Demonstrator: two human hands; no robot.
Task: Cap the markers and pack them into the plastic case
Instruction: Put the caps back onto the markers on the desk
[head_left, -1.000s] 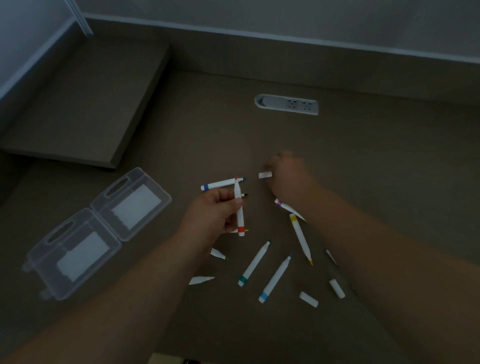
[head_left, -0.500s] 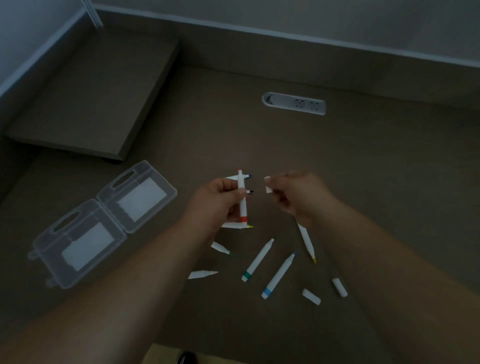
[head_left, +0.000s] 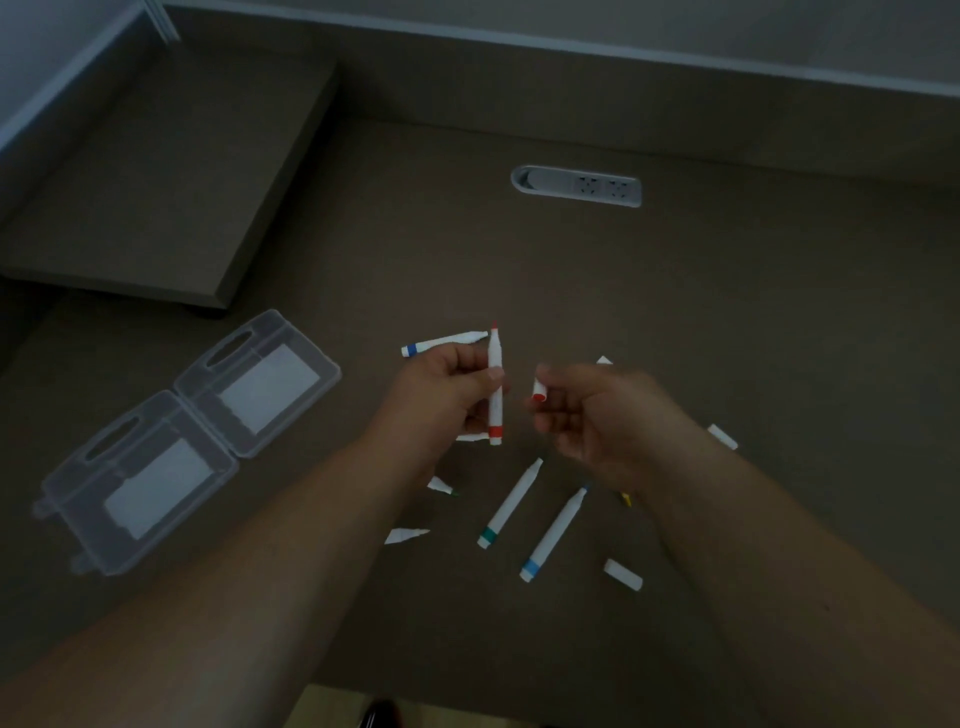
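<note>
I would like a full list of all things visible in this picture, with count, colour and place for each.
red marker: 1, white with red band, upright in left hand, uncapped
cap: 1, white with red end, in right hand
loose markers: several, white with blue or green bands, on the table among the hands
loose caps: at least 2, white, near the right arm
plastic case: 1, clear, lying open on the left
socket strip: 1, grey, set in the table, far side
table: 1, brown
left hand: 1, holding marker
right hand: 1, holding cap
</note>
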